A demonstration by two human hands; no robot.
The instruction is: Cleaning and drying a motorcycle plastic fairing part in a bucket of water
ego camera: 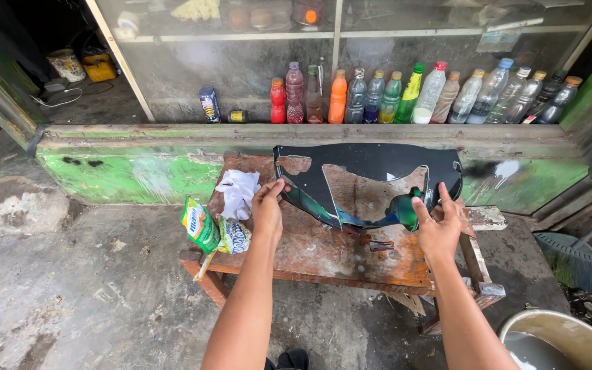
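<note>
A glossy black panel (371,178) lies across a worn wooden table (323,253), its long axis running left to right. The left hand (267,209) pinches its left edge; the right hand (438,226), fingers spread, touches its right end.

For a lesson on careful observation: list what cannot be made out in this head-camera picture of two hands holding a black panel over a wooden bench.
- Left hand: fingertips hidden behind the black panel; grip unclear.
- Right hand: palm faces away; contact with the panel's edge uncertain.
- Wooden bench: far side covered by the panel.
- Metal basin: cut off by the frame's corner.
- Bottles: contents too small to tell.
- Shelf goods: blurred behind dusty glass.
</note>
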